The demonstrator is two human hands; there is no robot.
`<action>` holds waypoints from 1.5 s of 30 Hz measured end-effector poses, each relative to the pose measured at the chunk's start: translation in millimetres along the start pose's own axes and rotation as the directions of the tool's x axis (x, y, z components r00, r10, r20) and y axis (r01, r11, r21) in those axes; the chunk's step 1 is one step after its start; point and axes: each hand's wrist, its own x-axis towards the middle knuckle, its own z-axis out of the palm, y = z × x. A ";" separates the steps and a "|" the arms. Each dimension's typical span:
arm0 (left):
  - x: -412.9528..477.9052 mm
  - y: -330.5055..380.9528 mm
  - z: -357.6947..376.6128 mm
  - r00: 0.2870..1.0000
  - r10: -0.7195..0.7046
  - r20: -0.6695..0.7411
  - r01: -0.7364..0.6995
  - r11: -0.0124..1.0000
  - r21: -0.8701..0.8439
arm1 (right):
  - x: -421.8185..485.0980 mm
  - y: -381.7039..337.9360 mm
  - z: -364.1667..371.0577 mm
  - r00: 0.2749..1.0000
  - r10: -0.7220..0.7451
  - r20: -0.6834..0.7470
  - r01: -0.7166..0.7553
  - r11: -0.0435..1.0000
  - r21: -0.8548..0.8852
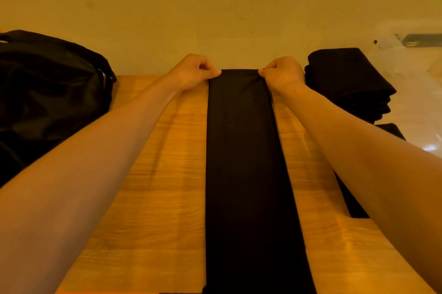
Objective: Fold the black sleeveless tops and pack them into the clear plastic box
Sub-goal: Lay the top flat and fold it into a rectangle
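here, my left grip (195, 71) and right grip (281, 73) each pinched a far corner of the black top (241, 162), folded long on the surface (167, 174); i judged uneven pulling could skew the fold.

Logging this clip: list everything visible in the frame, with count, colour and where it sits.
Long folded top: one, black, a narrow strip down the middle of the table.
Stack of folded tops: one pile, black, right of the strip's far end; number unclear.
Loose fabric: one piece, black, right side, partly under the right forearm.
Bag: one, black, far left.
Clear plastic: hazy, far right beyond the stack; shape unclear.
Table: one, orange-brown wood.
Wall: beige, behind.
Left hand: pinches the strip's far left corner.
Right hand: pinches its far right corner.
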 end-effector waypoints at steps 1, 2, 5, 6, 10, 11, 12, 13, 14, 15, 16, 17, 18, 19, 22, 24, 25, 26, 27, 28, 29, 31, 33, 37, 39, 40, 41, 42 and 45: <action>1.7 0.6 -0.8 1.000 -0.002 -0.002 0.002 1.000 0.002 | 1.2 0.0 0.0 1.000 0.018 -0.006 -0.018 1.000 0.000; 3.1 1.9 -1.5 1.000 -0.016 -0.007 0.016 1.000 -0.001 | 2.3 0.3 0.2 0.999 0.033 -0.013 -0.033 0.999 0.000; 6.6 9.5 -3.8 0.992 -0.123 -0.003 0.123 0.992 -0.019 | 4.7 1.6 -0.4 0.999 0.045 -0.024 -0.045 0.999 -0.005; 7.9 12.0 -4.2 0.987 -0.163 0.000 0.163 0.986 -0.022 | 5.5 1.9 -1.1 0.999 0.040 -0.026 -0.040 0.999 -0.001; 7.4 19.9 -0.8 0.973 -0.228 -0.012 0.228 0.973 -0.020 | 6.3 2.8 -3.9 1.000 0.011 -0.019 -0.012 1.000 -0.014; 6.7 20.6 0.4 0.974 -0.226 -0.027 0.225 0.974 -0.033 | 6.0 3.8 -3.8 1.000 -0.008 -0.021 0.007 1.000 -0.026; 6.0 20.4 2.7 0.974 -0.222 -0.048 0.218 0.974 -0.067 | 4.0 4.6 -3.3 0.999 -0.031 -0.029 0.030 0.999 -0.031; 4.4 20.3 5.2 0.974 -0.210 -0.081 0.200 0.973 -0.115 | 1.1 5.4 -2.9 0.997 -0.063 -0.052 0.062 0.998 -0.031; 1.7 20.4 8.1 0.974 -0.183 -0.135 0.161 0.975 -0.155 | -2.6 6.8 -2.0 0.988 -0.115 -0.101 0.110 0.993 -0.046; -2.6 19.7 11.8 0.968 -0.122 -0.219 0.092 0.985 -0.143 | -7.0 8.1 -1.3 0.968 -0.195 -0.160 0.181 0.979 -0.099; -7.8 17.6 15.6 0.947 -0.019 -0.320 0.003 0.999 -0.052 | -10.9 8.7 -0.6 0.932 -0.307 -0.193 0.270 0.943 -0.194; -14.6 14.9 20.3 0.915 0.107 -0.388 -0.081 0.993 0.084 | -14.3 8.2 1.0 0.888 -0.426 -0.173 0.364 0.881 -0.302; -22.2 13.1 25.5 0.892 0.226 -0.392 -0.147 0.964 0.222 | -16.6 6.6 3.9 0.852 -0.517 -0.083 0.448 0.801 -0.396; -27.9 10.9 32.1 0.893 0.309 -0.328 -0.192 0.919 0.343 | -18.1 4.6 8.3 0.827 -0.559 0.055 0.518 0.721 -0.460; -39.4 6.3 54.0 0.968 0.251 -0.016 -0.199 0.800 0.567 | -20.9 5.5 23.8 0.828 -0.450 0.334 0.558 0.612 -0.560; -38.4 1.5 54.7 0.990 0.142 0.025 -0.127 0.775 0.619 | -19.3 8.8 26.7 0.879 -0.345 0.328 0.476 0.667 -0.573; -35.2 0.2 50.9 0.994 0.103 0.025 -0.096 0.772 0.629 | -18.7 10.2 26.0 0.898 -0.305 0.317 0.439 0.684 -0.583; -31.6 -1.8 46.3 0.997 0.072 0.024 -0.071 0.767 0.638 | -18.1 11.8 25.3 0.910 -0.272 0.314 0.412 0.691 -0.594; -28.5 -3.6 42.4 0.998 0.050 0.030 -0.057 0.759 0.648 | -18.6 13.2 24.4 0.919 -0.243 0.311 0.389 0.694 -0.606; -25.9 -4.1 39.1 0.999 0.034 0.038 -0.050 0.752 0.657 | -19.1 13.8 23.6 0.928 -0.220 0.301 0.365 0.701 -0.613; -24.1 -4.2 36.7 0.999 0.022 0.048 -0.048 0.751 0.659 | -19.3 14.3 23.5 0.936 -0.202 0.287 0.343 0.709 -0.617; -24.4 -4.4 34.5 0.998 0.007 0.058 -0.043 0.765 0.642 | -20.1 15.2 23.0 0.948 -0.179 0.265 0.308 0.733 -0.607; -31.4 -3.7 32.5 1.000 0.004 0.028 -0.019 0.813 0.582 | -21.6 15.5 18.6 0.946 -0.180 0.269 0.309 0.754 -0.580; -75.6 9.9 31.7 0.988 0.138 -0.074 -0.074 0.829 0.554 | -42.6 15.7 1.4 0.917 -0.269 0.295 0.390 0.761 -0.518; -111.2 22.3 37.4 0.975 0.218 -0.039 -0.155 0.800 0.579 | -64.5 16.2 -9.8 0.900 -0.320 0.296 0.431 0.750 -0.501; -131.4 27.7 40.4 0.975 0.222 -0.014 -0.173 0.798 0.578 | -78.7 16.4 -16.2 0.892 -0.345 0.292 0.449 0.751 -0.484; -152.4 31.4 43.5 0.977 0.214 0.020 -0.187 0.801 0.569 | -95.7 17.6 -23.8 0.886 -0.360 0.291 0.460 0.760 -0.459; -174.7 32.3 45.8 0.974 0.215 0.070 -0.217 0.802 0.556 | -115.4 19.7 -31.4 0.878 -0.380 0.291 0.474 0.767 -0.431; -244.5 21.9 51.7 0.894 0.351 0.277 -0.446 0.745 0.495 | -186.9 39.1 -49.7 0.815 -0.488 0.311 0.576 0.741 -0.346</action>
